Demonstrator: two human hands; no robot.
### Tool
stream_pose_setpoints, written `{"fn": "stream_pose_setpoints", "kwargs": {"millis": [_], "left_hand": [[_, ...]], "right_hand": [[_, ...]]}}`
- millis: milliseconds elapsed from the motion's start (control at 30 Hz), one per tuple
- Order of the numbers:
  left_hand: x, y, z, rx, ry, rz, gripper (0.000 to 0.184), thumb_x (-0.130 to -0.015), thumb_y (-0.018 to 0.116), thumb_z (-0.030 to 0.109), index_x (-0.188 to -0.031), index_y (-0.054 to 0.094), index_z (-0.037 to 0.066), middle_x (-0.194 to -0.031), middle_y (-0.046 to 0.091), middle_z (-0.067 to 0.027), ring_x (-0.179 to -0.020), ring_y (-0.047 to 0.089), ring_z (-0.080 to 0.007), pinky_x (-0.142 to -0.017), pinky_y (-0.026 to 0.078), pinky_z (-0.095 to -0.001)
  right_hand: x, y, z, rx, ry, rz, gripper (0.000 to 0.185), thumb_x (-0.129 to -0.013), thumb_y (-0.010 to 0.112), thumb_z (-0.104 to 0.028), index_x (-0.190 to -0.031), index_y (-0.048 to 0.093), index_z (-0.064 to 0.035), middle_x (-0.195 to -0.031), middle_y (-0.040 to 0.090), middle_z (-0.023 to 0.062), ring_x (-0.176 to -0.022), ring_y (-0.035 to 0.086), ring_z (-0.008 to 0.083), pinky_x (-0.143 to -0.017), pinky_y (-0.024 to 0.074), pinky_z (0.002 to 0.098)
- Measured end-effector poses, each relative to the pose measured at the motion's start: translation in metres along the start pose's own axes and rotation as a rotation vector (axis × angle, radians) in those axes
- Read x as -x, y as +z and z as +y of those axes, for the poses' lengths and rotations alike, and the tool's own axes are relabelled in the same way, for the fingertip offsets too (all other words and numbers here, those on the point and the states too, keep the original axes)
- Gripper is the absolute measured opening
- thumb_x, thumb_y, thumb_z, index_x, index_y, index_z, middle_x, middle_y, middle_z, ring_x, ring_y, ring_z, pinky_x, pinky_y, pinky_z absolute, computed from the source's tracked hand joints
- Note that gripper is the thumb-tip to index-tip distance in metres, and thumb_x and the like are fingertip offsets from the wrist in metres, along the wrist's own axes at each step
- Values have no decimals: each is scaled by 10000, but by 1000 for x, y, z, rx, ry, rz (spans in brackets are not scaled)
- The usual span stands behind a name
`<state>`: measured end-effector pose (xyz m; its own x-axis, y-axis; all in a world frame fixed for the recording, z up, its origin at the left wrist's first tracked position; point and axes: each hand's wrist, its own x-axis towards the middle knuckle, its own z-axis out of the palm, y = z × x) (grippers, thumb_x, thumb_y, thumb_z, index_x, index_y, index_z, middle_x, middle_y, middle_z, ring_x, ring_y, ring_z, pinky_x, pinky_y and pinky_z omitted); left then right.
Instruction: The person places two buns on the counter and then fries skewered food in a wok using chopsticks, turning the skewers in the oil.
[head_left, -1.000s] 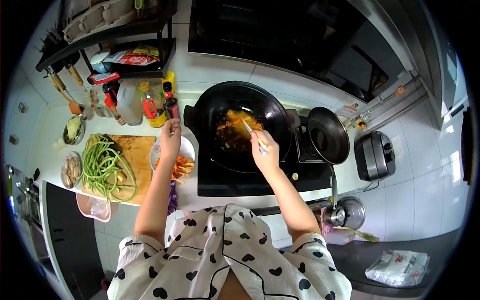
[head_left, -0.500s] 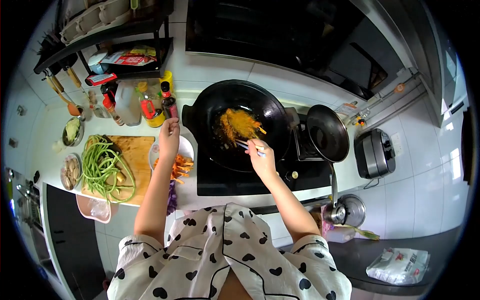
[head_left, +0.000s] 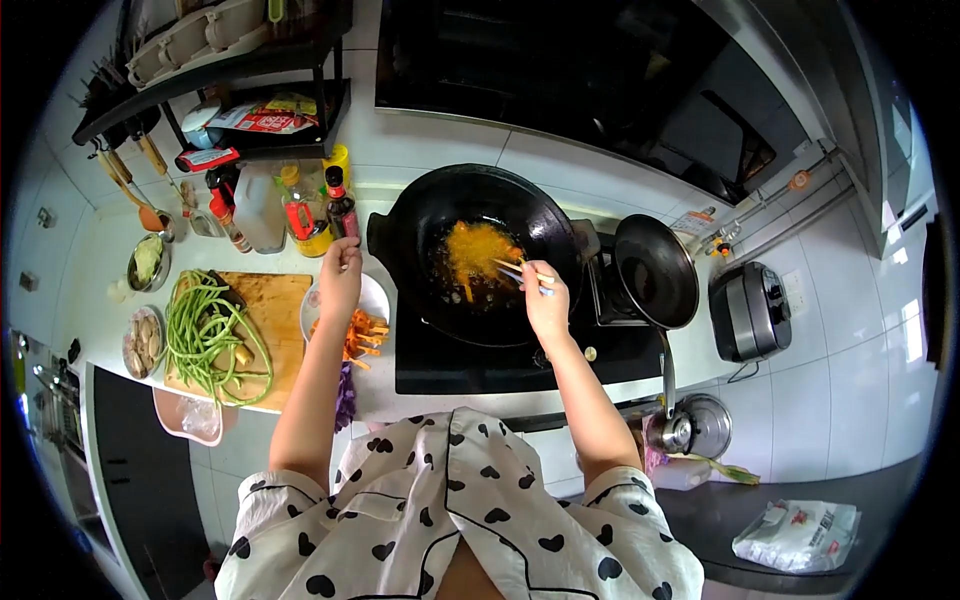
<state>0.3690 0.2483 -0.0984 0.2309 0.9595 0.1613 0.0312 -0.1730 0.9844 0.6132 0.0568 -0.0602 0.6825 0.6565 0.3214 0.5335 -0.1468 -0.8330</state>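
My right hand [head_left: 545, 294] is closed around a pair of chopsticks [head_left: 508, 268], whose tips reach over the black wok [head_left: 540, 215]. Orange food [head_left: 478, 248] bubbles in oil at the bottom of the wok. My left hand [head_left: 342, 268] is raised over the white bowl [head_left: 377, 297], its fingers curled; whether they hold anything is too small to tell. Orange strips [head_left: 366, 335] lie at the bowl's near side, partly hidden by my left forearm.
Green beans [head_left: 205, 335] lie on a wooden board [head_left: 290, 290] at the left. Bottles [head_left: 305, 215] stand behind it, under a black rack [head_left: 230, 70]. A small pan [head_left: 655, 270] and a dark cooker [head_left: 748, 312] are at the right.
My right hand and the chopsticks moved down from the food's middle, then right and slightly up to its right side. The orange food has shifted in the oil. My left hand stayed about where it was.
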Motion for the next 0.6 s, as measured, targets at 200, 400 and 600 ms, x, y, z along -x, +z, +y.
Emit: {"fn": "stream_pose_setpoints", "kwargs": {"millis": [200, 400, 600], "left_hand": [[-1, 1, -2, 25, 21, 2, 192, -858, 520, 4, -1045, 562, 10, -818, 510, 15, -735, 458, -66, -679, 393, -191], [1, 0, 1, -11, 16, 7, 187, -860, 520, 12, -1042, 563, 12, -825, 518, 9, -736, 462, -68, -686, 394, -193], [0, 0, 0, -13, 16, 9, 139, -887, 529, 48, -1018, 573, 32, -847, 557, 2, -779, 485, -83, -710, 400, -218]], "right_hand": [[2, 10, 3, -210, 142, -57, 203, -906, 550, -182, -898, 609, 12, -711, 588, 18, -595, 546, 79, -560, 442, 223], [-2, 3, -2, -148, 74, -55, 211, -895, 566, -195, -889, 617, 10, -719, 608, 52, -576, 565, 104, -552, 450, 244], [8, 16, 2, -204, 85, -170, 191, -886, 579, -180, -913, 626, 4, -727, 613, 40, -610, 589, 96, -570, 456, 227]]}}
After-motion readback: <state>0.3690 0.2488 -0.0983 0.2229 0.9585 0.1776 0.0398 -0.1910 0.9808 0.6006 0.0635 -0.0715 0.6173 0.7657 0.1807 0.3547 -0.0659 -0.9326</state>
